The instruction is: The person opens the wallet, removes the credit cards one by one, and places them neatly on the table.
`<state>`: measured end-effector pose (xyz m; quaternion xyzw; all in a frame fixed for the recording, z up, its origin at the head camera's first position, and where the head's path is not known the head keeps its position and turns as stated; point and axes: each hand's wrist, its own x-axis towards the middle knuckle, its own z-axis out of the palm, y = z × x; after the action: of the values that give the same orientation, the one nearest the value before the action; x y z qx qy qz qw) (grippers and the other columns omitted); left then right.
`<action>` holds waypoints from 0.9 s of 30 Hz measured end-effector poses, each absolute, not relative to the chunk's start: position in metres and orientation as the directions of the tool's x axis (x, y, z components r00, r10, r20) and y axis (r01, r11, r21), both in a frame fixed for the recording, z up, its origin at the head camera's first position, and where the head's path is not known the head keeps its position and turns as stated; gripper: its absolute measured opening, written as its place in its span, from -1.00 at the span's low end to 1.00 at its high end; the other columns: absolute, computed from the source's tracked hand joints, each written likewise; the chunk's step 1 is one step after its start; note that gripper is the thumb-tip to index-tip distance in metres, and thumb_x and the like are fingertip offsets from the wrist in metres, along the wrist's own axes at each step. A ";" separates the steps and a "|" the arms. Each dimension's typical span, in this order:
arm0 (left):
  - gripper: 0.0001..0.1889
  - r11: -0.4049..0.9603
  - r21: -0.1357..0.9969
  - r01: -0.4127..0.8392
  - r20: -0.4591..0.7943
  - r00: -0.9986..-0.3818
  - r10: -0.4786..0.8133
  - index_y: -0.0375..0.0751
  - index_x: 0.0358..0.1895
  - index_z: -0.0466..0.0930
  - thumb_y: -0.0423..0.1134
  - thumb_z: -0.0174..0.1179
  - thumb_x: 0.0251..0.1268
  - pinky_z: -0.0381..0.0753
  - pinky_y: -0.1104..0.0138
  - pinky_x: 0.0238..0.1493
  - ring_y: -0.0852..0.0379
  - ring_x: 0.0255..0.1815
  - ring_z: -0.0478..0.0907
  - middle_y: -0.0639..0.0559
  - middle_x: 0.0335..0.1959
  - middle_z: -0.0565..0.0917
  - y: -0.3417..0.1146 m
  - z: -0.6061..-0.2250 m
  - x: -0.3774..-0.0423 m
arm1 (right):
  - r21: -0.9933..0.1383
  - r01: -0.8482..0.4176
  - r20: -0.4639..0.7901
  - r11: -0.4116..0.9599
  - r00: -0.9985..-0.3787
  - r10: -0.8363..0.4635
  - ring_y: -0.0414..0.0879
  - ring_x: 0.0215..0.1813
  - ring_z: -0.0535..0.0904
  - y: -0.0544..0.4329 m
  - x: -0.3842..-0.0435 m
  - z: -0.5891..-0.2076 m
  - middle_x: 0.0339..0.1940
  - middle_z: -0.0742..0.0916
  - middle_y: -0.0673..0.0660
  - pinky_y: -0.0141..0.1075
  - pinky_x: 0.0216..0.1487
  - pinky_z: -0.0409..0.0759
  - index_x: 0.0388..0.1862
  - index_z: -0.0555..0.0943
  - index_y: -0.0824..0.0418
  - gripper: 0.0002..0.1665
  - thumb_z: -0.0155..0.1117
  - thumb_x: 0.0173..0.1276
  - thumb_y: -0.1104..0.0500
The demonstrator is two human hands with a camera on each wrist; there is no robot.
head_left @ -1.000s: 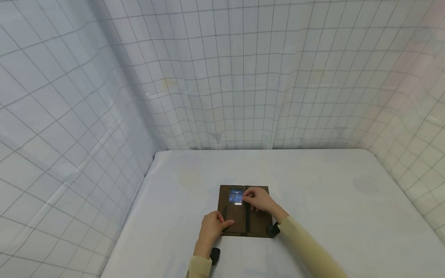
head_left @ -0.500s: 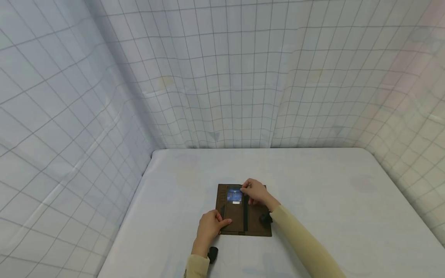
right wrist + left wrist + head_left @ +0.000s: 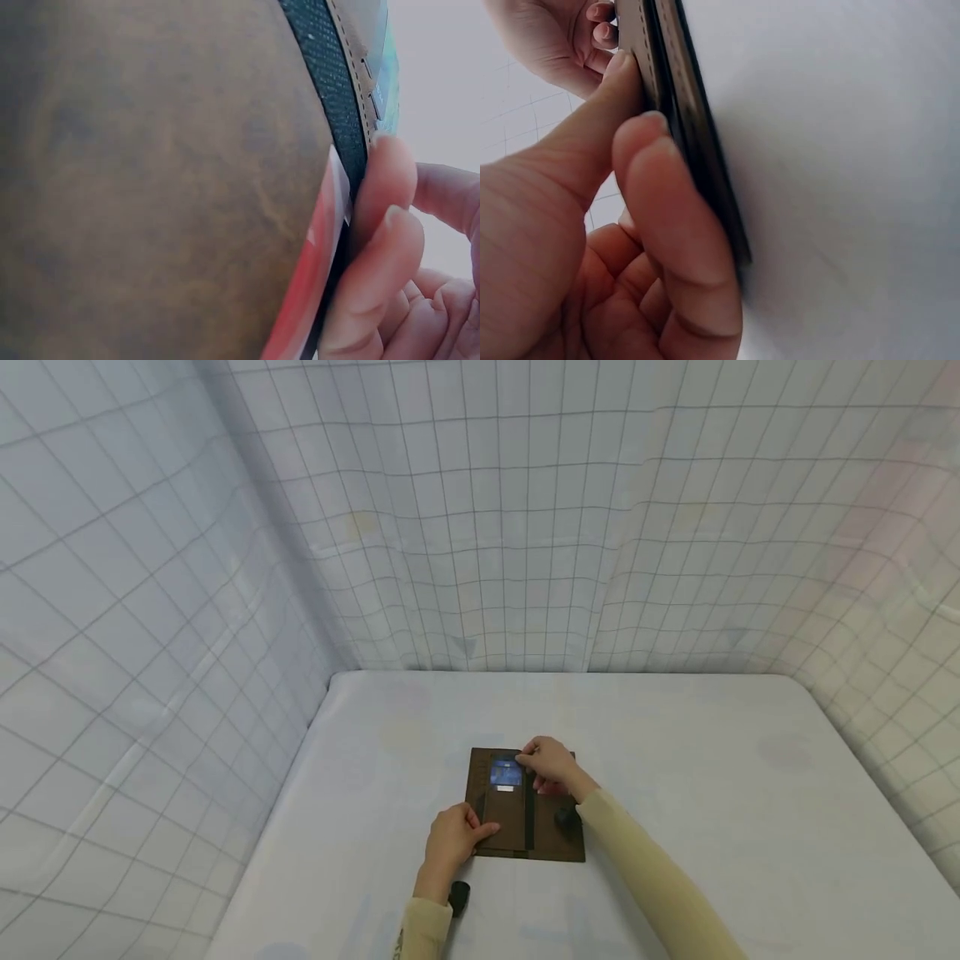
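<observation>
A brown leather wallet [image 3: 551,843] lies spread on the table, with a dark strip [image 3: 529,827] down its middle. A blue card [image 3: 506,772] sits in the upper part of its left side. My left hand [image 3: 453,833] pinches the wallet's lower left edge, thumb on top and a finger along the edge. At the top middle, my right hand [image 3: 551,761] pinches the upper corner of the left inner panel near the blue card. Under that hand shows a red and white card [image 3: 306,281]; I cannot tell whether it is held or lies loose. The right fingertips are partly hidden.
The white tabletop [image 3: 675,760] spreads around the wallet. White gridded curtains [image 3: 480,560] enclose it at the back and both sides. A black wrist device [image 3: 459,898] sits on the left wrist, another [image 3: 567,817] on the right.
My right hand has moved up from the blue card's right side to the panel's top corner. Red now shows beneath that hand. The left hand keeps its place on the edge.
</observation>
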<state>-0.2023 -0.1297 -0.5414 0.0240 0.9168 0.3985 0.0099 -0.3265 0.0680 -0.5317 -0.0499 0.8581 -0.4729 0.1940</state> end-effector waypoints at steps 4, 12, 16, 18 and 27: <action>-0.61 0.697 0.717 0.024 -0.012 -0.999 0.047 -0.17 -0.58 0.40 -0.03 0.39 0.07 0.27 0.36 -0.71 0.24 -0.81 0.33 0.12 -0.82 0.40 -0.129 -0.541 -0.206 | -0.815 0.107 -0.296 0.570 -0.922 -0.250 -0.11 -0.69 0.53 0.067 -0.333 -0.529 -0.44 0.62 0.13 -0.31 -0.68 0.49 -0.12 0.55 0.31 -0.70 0.25 0.36 0.08; -0.61 0.716 0.698 0.012 -0.012 -1.000 0.027 -0.17 -0.59 0.40 -0.03 0.40 0.04 0.27 0.35 -0.72 0.22 -0.80 0.32 0.11 -0.80 0.40 -0.128 -0.540 -0.209 | -0.796 0.093 -0.293 0.598 -0.924 -0.247 -0.14 -0.65 0.54 0.061 -0.339 -0.520 -0.48 0.62 0.13 -0.36 -0.60 0.46 -0.23 0.57 0.32 -0.68 0.31 0.31 0.05; -0.61 0.727 0.687 0.018 -0.009 -0.999 0.033 -0.17 -0.59 0.40 -0.02 0.39 0.05 0.27 0.35 -0.70 0.22 -0.76 0.31 0.11 -0.77 0.39 -0.127 -0.541 -0.208 | -0.783 0.077 -0.288 0.617 -0.924 -0.250 -0.16 -0.65 0.53 0.061 -0.340 -0.519 -0.57 0.62 0.11 -0.36 -0.58 0.44 -0.40 0.60 0.29 -0.72 0.32 0.30 0.07; -0.60 0.729 0.684 0.019 -0.005 -1.000 0.031 -0.17 -0.59 0.39 -0.02 0.39 0.05 0.28 0.35 -0.69 0.21 -0.75 0.30 0.11 -0.76 0.39 -0.126 -0.541 -0.207 | -0.781 0.073 -0.286 0.620 -0.924 -0.252 -0.16 -0.66 0.52 0.062 -0.340 -0.520 -0.61 0.61 0.09 -0.37 -0.58 0.42 -0.47 0.60 0.27 -0.72 0.31 0.31 0.08; -0.61 0.738 0.675 0.008 -0.012 -1.000 0.022 -0.15 -0.58 0.39 -0.02 0.39 0.05 0.28 0.35 -0.66 0.20 -0.72 0.29 0.12 -0.74 0.38 -0.122 -0.543 -0.206 | -0.775 0.090 -0.290 0.626 -0.930 -0.227 -0.19 -0.65 0.52 0.064 -0.341 -0.526 -0.64 0.63 0.08 -0.39 -0.57 0.39 -0.41 0.65 0.29 -0.70 0.28 0.33 0.05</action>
<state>-0.2058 -0.1221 -0.5432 0.0079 0.9322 0.3618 0.0097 -0.3413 0.0635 -0.5256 -0.0388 0.8827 -0.4309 0.1835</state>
